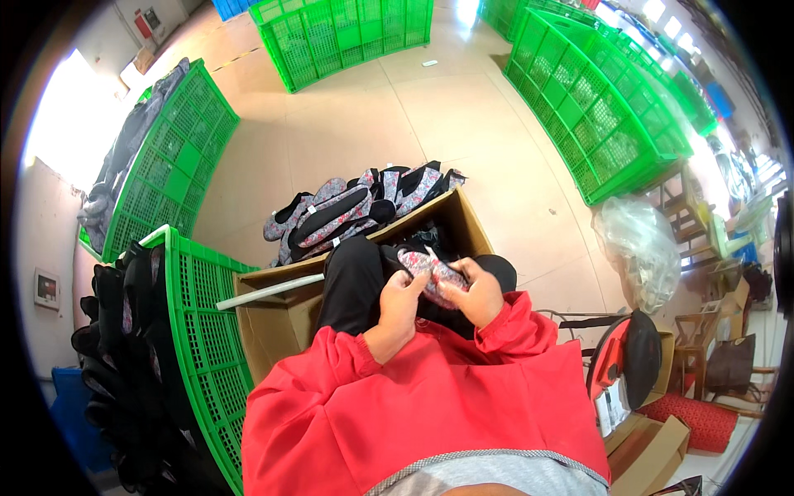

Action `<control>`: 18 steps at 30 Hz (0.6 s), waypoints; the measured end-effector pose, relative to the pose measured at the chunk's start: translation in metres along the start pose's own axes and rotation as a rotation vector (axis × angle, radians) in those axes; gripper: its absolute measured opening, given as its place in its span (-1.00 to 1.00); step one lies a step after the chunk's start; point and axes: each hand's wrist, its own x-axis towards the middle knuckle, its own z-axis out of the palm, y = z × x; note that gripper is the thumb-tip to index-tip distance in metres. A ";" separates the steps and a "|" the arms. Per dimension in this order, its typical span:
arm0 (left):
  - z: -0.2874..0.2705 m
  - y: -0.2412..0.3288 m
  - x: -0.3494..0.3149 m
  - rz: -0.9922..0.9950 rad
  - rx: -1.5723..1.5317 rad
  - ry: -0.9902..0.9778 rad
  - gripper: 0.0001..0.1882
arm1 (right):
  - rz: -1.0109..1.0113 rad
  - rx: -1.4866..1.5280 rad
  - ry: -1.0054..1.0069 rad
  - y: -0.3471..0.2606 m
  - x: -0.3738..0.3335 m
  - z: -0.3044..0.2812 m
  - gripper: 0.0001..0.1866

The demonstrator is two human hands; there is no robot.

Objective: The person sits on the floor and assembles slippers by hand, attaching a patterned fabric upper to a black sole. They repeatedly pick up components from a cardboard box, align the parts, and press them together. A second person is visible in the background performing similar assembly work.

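Over my lap I hold a floral fabric slipper (423, 266), grey with pink-red flowers and a dark opening. My left hand (399, 304) pinches its left side, thumb on top. On the other side, my right hand (480, 293) grips it with thumb and fingers close together. Just beyond my knees a heap of similar floral and black slippers (335, 217) lies along the far edge of an open cardboard box (467, 227). The box stands around my legs, and dark items inside it are partly hidden.
A white tube (273, 292) crosses the box's left side. Close on the left stands a green plastic crate (207, 339), with black slippers (116, 355) piled beyond it. More green crates (579, 107) stand farther off. A clear plastic bag (637, 244) is at the right.
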 end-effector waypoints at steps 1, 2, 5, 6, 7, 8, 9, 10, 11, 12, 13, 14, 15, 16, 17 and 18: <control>-0.018 -0.010 0.004 -0.036 -0.005 0.008 -0.84 | -0.002 0.054 -0.013 -0.005 -0.004 0.007 -0.68; -0.022 0.003 -0.007 -0.072 -0.019 0.006 -0.81 | 0.015 0.084 -0.029 -0.016 -0.010 0.012 -0.68; -0.041 0.018 -0.016 -0.150 -0.130 0.057 -0.74 | -0.045 0.098 -0.098 -0.027 -0.024 0.033 -0.73; -0.052 0.025 -0.021 -0.200 -0.135 0.044 -0.75 | -0.076 0.057 -0.146 -0.018 -0.026 0.044 -0.73; -0.055 0.037 -0.026 -0.234 -0.143 0.007 -0.76 | -0.084 0.045 -0.175 -0.017 -0.029 0.049 -0.70; -0.056 0.047 -0.030 -0.263 -0.149 -0.022 -0.77 | -0.095 0.039 -0.209 -0.016 -0.029 0.056 -0.67; -0.057 0.054 -0.032 -0.258 -0.127 0.027 -0.77 | -0.147 -0.013 -0.202 -0.014 -0.027 0.063 -0.65; -0.057 0.060 -0.034 -0.255 -0.106 0.072 -0.77 | -0.133 -0.033 -0.228 -0.016 -0.025 0.067 -0.65; -0.059 0.064 -0.034 -0.252 -0.086 0.118 -0.76 | -0.119 -0.052 -0.254 -0.018 -0.023 0.071 -0.65; -0.064 0.063 -0.033 -0.165 -0.007 0.136 -0.75 | -0.104 -0.071 -0.281 -0.021 -0.020 0.075 -0.66; -0.074 0.057 -0.030 -0.073 0.074 0.161 -0.75 | -0.071 -0.046 -0.321 -0.023 -0.015 0.080 -0.67; -0.083 0.052 -0.027 0.019 0.155 0.184 -0.74 | -0.052 -0.016 -0.329 -0.023 -0.012 0.087 -0.67; -0.094 0.048 -0.023 0.084 0.217 0.185 -0.72 | -0.034 0.015 -0.338 -0.018 -0.008 0.096 -0.67; -0.100 0.047 -0.019 0.180 0.457 0.202 -0.72 | -0.010 0.036 -0.339 -0.014 -0.004 0.102 -0.68; -0.106 0.047 -0.015 0.276 0.696 0.218 -0.72 | -0.011 0.066 -0.331 -0.011 0.001 0.106 -0.67; -0.110 0.046 -0.012 0.373 0.936 0.232 -0.71 | 0.056 0.092 -0.340 -0.008 0.005 0.108 -0.68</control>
